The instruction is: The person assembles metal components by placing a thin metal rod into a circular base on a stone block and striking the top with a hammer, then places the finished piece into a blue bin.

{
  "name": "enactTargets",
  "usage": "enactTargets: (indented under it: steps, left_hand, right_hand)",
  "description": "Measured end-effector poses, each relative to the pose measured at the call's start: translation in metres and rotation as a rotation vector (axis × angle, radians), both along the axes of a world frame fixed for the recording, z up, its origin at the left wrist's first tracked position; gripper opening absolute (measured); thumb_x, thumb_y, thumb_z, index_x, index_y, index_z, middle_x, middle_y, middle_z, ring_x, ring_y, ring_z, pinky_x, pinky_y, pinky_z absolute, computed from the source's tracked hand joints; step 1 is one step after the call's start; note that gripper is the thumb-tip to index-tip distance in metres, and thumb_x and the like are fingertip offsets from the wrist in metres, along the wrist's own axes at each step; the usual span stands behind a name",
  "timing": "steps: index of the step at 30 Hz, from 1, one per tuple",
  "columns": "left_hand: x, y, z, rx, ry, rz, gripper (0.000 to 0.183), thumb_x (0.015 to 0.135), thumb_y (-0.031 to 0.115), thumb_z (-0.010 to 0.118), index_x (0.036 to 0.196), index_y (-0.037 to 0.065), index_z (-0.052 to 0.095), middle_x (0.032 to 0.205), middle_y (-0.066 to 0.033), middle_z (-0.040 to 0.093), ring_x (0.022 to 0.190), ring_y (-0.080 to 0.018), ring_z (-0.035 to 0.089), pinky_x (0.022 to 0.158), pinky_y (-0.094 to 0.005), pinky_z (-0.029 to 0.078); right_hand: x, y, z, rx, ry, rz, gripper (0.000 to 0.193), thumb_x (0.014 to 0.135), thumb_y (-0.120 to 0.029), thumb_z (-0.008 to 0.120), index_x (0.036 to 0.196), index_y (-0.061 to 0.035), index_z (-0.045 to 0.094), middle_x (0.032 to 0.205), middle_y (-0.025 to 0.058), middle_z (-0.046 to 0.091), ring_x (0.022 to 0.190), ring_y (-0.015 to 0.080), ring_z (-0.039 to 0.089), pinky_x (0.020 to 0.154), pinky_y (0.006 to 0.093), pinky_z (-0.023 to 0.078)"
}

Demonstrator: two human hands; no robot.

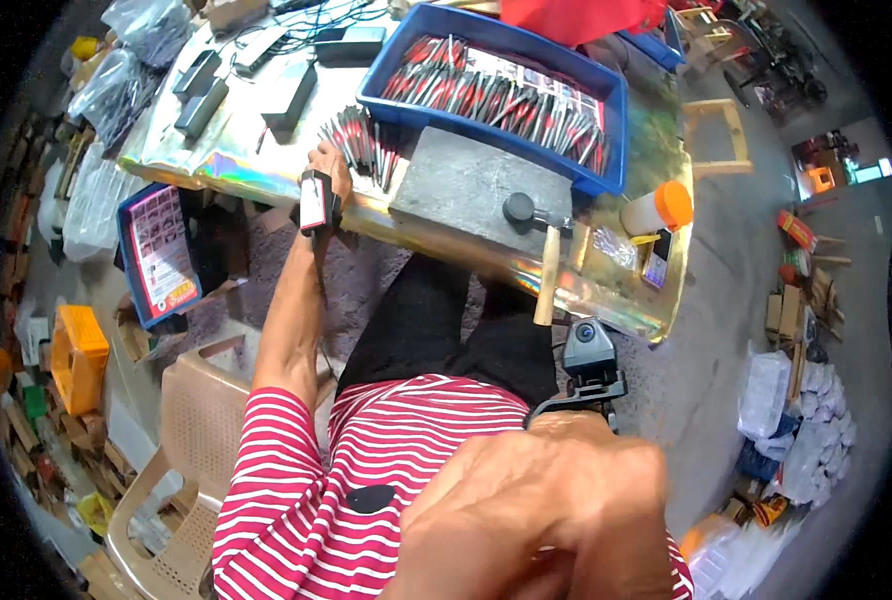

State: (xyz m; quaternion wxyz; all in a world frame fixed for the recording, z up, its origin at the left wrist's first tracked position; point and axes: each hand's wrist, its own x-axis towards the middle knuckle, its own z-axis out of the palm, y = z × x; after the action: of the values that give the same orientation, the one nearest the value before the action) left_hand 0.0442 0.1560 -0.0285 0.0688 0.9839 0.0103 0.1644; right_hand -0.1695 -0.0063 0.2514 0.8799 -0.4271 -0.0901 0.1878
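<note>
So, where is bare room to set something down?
Bare: grey slab, left of the wooden-handled tool; foil patch between black boxes and left hand. Crowded: blue tray, tool pile beside that hand, right corner around the jar.

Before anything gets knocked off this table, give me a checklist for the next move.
1. Left hand beside the loose red-and-black pieces: ok.
2. Left hand's grip on a piece: cannot tell; fingers partly hidden.
3. Right hand at the table: not ok; it is raised close to the camera.
4. Wooden-handled tool lying wholly on the grey slab: not ok; its handle juts past the table's edge.
5. Orange lid on the jar: ok.
</note>
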Motion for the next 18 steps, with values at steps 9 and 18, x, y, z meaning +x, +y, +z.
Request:
enactTargets:
  steps: [9, 18]
  left_hand:
    - [0.012, 0.013, -0.017, 0.102, -0.155, -0.117, 0.026, 0.066, 0.008, 0.057, 0.084, 0.000, 0.042, 0.071, -0.0135, 0.049, 0.055, -0.0222, 0.056, 0.045, -0.0313, 0.045]
    - [0.020, 0.051, -0.036, -0.083, 0.168, 0.019, 0.032, 0.083, 0.017, 0.035, 0.113, 0.008, 0.044, 0.084, -0.0227, 0.050, 0.067, -0.0354, 0.052, 0.055, -0.0442, 0.040]
  right_hand:
    - [0.022, -0.008, -0.029, 0.294, -0.583, 0.234, 0.044, 0.079, -0.042, 0.045, 0.056, -0.0057, 0.053, 0.059, 0.0096, 0.050, 0.046, 0.0152, 0.047, 0.039, 0.0238, 0.040]
    - [0.026, -0.004, -0.036, 0.362, -0.771, 0.344, 0.042, 0.080, -0.040, 0.044, 0.057, -0.0054, 0.052, 0.062, 0.0134, 0.050, 0.048, 0.0170, 0.047, 0.040, 0.0253, 0.041]
